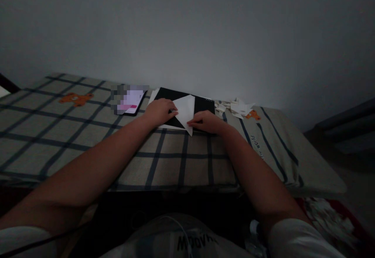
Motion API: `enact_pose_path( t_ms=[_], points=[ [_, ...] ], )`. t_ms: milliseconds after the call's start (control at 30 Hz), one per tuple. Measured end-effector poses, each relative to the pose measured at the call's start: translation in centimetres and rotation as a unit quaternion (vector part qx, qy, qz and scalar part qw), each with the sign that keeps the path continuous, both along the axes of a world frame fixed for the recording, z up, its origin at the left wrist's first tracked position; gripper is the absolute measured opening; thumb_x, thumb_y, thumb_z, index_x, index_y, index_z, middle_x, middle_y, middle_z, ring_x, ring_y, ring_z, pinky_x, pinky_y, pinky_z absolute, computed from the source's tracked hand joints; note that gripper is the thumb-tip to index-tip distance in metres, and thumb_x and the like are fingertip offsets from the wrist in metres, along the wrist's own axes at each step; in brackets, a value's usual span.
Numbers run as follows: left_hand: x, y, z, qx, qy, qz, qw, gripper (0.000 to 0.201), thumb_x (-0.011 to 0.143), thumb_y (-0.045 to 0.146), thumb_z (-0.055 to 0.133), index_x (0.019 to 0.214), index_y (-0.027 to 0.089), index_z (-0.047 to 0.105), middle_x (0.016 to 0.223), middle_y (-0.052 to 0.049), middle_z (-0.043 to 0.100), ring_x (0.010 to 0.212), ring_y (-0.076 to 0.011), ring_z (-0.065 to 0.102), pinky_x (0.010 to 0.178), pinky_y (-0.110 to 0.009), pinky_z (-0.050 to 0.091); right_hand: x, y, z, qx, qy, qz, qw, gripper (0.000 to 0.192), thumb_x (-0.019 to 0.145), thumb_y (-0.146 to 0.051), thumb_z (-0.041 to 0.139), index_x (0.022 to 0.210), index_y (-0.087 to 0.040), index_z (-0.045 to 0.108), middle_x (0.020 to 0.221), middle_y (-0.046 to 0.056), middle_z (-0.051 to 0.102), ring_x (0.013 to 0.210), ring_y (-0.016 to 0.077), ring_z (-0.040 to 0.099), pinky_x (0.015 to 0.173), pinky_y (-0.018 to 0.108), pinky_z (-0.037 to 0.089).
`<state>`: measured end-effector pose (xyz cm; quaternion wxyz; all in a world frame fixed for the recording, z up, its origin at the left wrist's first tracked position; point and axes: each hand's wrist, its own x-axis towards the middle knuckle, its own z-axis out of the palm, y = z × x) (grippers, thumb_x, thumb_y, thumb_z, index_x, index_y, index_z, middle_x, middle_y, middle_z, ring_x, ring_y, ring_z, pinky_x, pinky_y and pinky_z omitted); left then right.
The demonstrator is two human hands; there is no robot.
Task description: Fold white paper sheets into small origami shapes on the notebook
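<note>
A folded sheet of white paper (186, 106) with pointed corners lies on a flat black board or folder (204, 105). My left hand (161, 110) rests at the paper's left side, thumb and fingers closed about its edge. At the lower right, my right hand (207, 121) pinches the paper near its bottom point, which sticks out past the board's front edge. More white sheets (153, 95) show from under the board on the left.
A tablet or phone with a lit screen (133, 101) lies left of the board. Torn white paper scraps (238, 107) are heaped on the right. A checked cloth (175, 168) with bear prints covers the table, which stands against a grey wall (187, 35).
</note>
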<state>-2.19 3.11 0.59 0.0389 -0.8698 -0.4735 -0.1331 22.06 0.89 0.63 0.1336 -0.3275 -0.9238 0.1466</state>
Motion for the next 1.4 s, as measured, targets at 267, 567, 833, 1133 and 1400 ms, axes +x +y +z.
enact_pose_path(
  t_ms=[267,567,833,1133,1400],
  points=[
    [0.1,0.1,-0.6,-0.031,0.034,-0.078,0.996,0.049,0.095,0.047,0.039,0.129,0.018,0.059,0.14,-0.007,0.055,0.127,-0.0207,0.049,0.107,-0.033,0.034,-0.7,-0.6,0.0,0.165,0.009,-0.093,0.982,0.028,0.091,-0.037,0.056,0.111,-0.026,0.071,0.118,0.009,0.064,0.111,0.0248,0.053,0.094,0.042,0.033],
    [0.2,0.1,-0.8,-0.05,0.041,-0.101,0.993,0.053,0.096,0.049,0.038,0.139,0.02,0.05,0.151,-0.008,0.04,0.138,-0.0235,0.037,0.113,-0.043,0.026,-0.3,-0.2,-0.7,0.108,-0.073,-0.084,0.988,0.034,0.096,-0.037,0.045,0.124,-0.028,0.064,0.14,0.006,0.055,0.133,0.0258,0.045,0.109,0.055,0.022],
    [-0.6,0.9,-0.8,-0.047,0.018,-0.092,0.994,0.058,0.091,0.052,0.044,0.134,0.014,0.056,0.14,-0.01,0.054,0.13,-0.0213,0.046,0.11,-0.032,0.031,-0.4,-0.2,-0.9,0.089,-0.077,-0.097,0.988,0.034,0.097,-0.037,0.044,0.126,-0.03,0.061,0.142,0.004,0.053,0.134,0.0247,0.044,0.11,0.058,0.021],
    [-0.7,1.4,-1.3,-0.071,-0.016,-0.089,0.993,0.06,0.088,0.053,0.048,0.136,0.018,0.054,0.141,-0.008,0.053,0.133,-0.0218,0.044,0.11,-0.034,0.03,-1.1,-0.2,-0.7,0.086,-0.096,-0.095,0.987,0.036,0.098,-0.036,0.041,0.13,-0.032,0.058,0.145,0.003,0.049,0.137,0.0239,0.041,0.112,0.058,0.018],
    [-0.9,1.4,-1.4,-0.064,-0.037,-0.091,0.993,0.066,0.087,0.054,0.049,0.137,0.011,0.052,0.14,-0.013,0.053,0.13,-0.0228,0.047,0.11,-0.032,0.032,-1.6,-0.2,-0.7,0.082,-0.092,-0.092,0.988,0.037,0.098,-0.033,0.04,0.131,-0.031,0.057,0.146,0.003,0.047,0.138,0.0235,0.039,0.112,0.058,0.017]
  ],
)
